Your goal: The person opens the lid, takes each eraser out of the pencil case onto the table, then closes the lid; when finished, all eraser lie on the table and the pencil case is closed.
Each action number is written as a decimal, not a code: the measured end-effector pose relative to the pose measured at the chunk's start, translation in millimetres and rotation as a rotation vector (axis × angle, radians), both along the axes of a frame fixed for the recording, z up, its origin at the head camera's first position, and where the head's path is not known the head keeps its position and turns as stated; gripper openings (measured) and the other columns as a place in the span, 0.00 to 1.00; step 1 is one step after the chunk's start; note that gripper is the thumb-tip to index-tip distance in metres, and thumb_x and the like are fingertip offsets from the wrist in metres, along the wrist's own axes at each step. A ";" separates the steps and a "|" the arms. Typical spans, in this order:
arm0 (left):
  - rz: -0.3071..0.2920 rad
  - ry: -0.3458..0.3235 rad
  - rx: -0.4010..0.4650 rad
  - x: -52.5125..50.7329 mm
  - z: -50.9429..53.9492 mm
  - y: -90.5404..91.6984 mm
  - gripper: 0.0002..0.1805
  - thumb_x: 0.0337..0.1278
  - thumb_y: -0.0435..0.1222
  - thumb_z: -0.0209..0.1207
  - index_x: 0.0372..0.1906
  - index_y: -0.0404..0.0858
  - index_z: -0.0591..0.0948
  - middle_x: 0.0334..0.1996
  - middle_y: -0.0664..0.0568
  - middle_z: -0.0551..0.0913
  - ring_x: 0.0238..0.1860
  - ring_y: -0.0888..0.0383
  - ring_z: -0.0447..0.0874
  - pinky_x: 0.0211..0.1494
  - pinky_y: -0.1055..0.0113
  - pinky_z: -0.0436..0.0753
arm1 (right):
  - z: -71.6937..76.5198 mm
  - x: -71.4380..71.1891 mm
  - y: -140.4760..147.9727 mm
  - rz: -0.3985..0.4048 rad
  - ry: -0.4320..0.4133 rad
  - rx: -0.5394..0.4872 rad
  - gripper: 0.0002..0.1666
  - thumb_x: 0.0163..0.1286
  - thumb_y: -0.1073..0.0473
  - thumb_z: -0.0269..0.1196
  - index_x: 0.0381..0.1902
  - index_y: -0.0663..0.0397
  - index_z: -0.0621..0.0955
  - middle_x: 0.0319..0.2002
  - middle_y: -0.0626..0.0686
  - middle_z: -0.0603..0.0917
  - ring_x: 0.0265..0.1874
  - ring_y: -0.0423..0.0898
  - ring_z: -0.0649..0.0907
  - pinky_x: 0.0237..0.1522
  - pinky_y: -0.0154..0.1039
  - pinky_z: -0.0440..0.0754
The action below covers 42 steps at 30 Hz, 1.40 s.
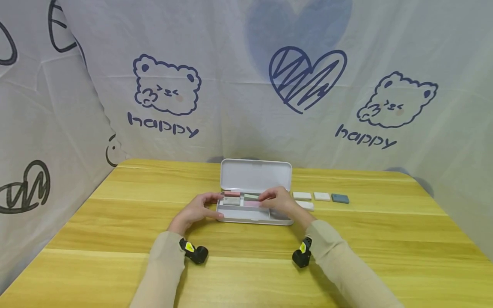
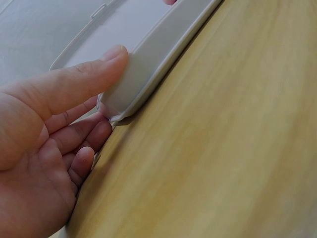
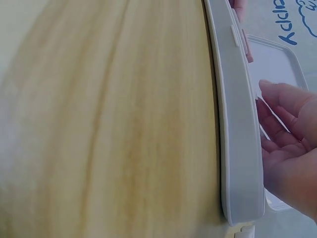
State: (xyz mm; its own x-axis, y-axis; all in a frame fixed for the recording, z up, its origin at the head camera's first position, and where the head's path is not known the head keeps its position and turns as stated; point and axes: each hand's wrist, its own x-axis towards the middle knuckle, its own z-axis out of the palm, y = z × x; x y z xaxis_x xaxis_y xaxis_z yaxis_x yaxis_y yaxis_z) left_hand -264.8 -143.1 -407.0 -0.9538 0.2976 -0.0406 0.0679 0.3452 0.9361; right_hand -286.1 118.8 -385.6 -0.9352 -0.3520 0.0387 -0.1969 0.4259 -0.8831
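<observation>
While the left hand is gripping the left end of a long white plastic case, thumb pressing on the front wall & fingers curling around the corner, the right hand is hovering over the back part, fingertips down by a pale green rectangular block and a pinkish-lilac rectangular block. Can't tell if it's actually pinching either one tbh, b/c the fingers are covering their right ends and the right wrist view isn't showing the inside.

The case is sitting on a yellow wood-grain table w/ its flat white hinged lid standing open at the back. Left of those two, a salmon-red rectangular block is lying behind a light grey rectangular block, both inside. Outside, just to the right, 3 small white rectangular blocks are lying near a slate-blue rectangular block.

Looks like the step rn is seating blocks neatly, so imo:

- left hand should be bracing, not squeezing, b/c thin plastic prob flexes
- right hand should be pinching a block by its edges & lowering it flat, so it's not nudging its neighbor
- watch the lid, since the right hand is working right in front of it & a knuckle could be knocking it shut
</observation>
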 end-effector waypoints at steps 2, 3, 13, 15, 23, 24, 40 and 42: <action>0.003 -0.001 0.002 -0.3 -0.5 0.1 0.34 0.35 0.33 0.70 0.55 0.34 0.72 0.55 0.41 0.70 0.54 0.47 0.65 0.59 0.52 0.61 | 0.4 0.1 -0.8 -0.011 -0.007 0.010 0.11 0.52 0.72 0.63 0.34 0.74 0.80 0.28 0.57 0.82 0.24 0.37 0.75 0.29 0.30 0.74; 0.002 0.000 0.006 -0.8 -0.9 0.0 0.34 0.34 0.33 0.70 0.54 0.34 0.72 0.55 0.41 0.70 0.54 0.47 0.65 0.58 0.53 0.61 | 0.3 0.1 -1.3 -0.017 -0.009 0.011 0.10 0.52 0.72 0.63 0.34 0.74 0.80 0.28 0.57 0.82 0.24 0.37 0.75 0.29 0.30 0.74; -0.004 -0.001 0.009 -0.2 0.3 -0.1 0.33 0.34 0.33 0.70 0.54 0.34 0.73 0.55 0.41 0.70 0.54 0.47 0.65 0.59 0.53 0.61 | -3.4 -2.8 -5.7 -0.090 -0.017 0.022 0.08 0.49 0.72 0.65 0.30 0.71 0.82 0.26 0.53 0.83 0.24 0.38 0.75 0.29 0.32 0.75; -0.005 0.004 0.006 -0.1 0.3 -0.4 0.34 0.34 0.33 0.70 0.54 0.33 0.72 0.55 0.41 0.70 0.54 0.47 0.65 0.59 0.53 0.61 | -3.7 -3.3 -6.9 -0.098 -0.017 0.027 0.08 0.49 0.73 0.65 0.30 0.71 0.82 0.25 0.53 0.83 0.24 0.38 0.75 0.29 0.32 0.75; -0.001 0.009 -0.006 0.9 0.2 -0.9 0.35 0.35 0.34 0.70 0.55 0.34 0.72 0.55 0.41 0.70 0.54 0.47 0.65 0.58 0.53 0.62 | -5.6 -4.9 -10.5 -0.113 -0.017 0.036 0.06 0.50 0.72 0.65 0.29 0.70 0.82 0.25 0.53 0.82 0.24 0.39 0.75 0.28 0.31 0.74; -0.002 0.009 -0.010 0.8 0.0 -0.9 0.35 0.35 0.34 0.70 0.56 0.34 0.71 0.55 0.41 0.70 0.54 0.47 0.65 0.58 0.53 0.62 | -5.5 -5.0 -10.8 -0.119 -0.021 0.038 0.06 0.50 0.72 0.65 0.29 0.69 0.82 0.25 0.53 0.82 0.24 0.39 0.75 0.28 0.30 0.74; -0.001 0.014 -0.021 0.7 0.7 0.4 0.34 0.37 0.34 0.69 0.56 0.33 0.71 0.53 0.43 0.72 0.53 0.47 0.66 0.57 0.53 0.63 | 1.5 -5.3 -3.9 -0.118 -0.139 -0.159 0.10 0.56 0.74 0.59 0.36 0.78 0.78 0.28 0.58 0.82 0.22 0.40 0.79 0.32 0.37 0.80; 0.000 0.014 -0.020 0.7 0.7 0.2 0.34 0.37 0.34 0.69 0.56 0.33 0.71 0.52 0.43 0.72 0.52 0.47 0.66 0.57 0.53 0.63 | 2.7 -4.9 -1.2 -0.113 -0.139 -0.169 0.10 0.57 0.74 0.58 0.37 0.79 0.78 0.29 0.60 0.82 0.22 0.40 0.80 0.32 0.37 0.80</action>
State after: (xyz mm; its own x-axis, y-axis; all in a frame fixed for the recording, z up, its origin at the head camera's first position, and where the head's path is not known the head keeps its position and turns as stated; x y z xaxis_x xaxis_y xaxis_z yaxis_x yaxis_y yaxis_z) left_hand -264.0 -142.8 -406.3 -0.9543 0.2969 -0.0334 0.0807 0.3637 0.9280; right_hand -290.9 117.6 -383.0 -0.9686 -0.2447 -0.0441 -0.0277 0.2822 -0.9589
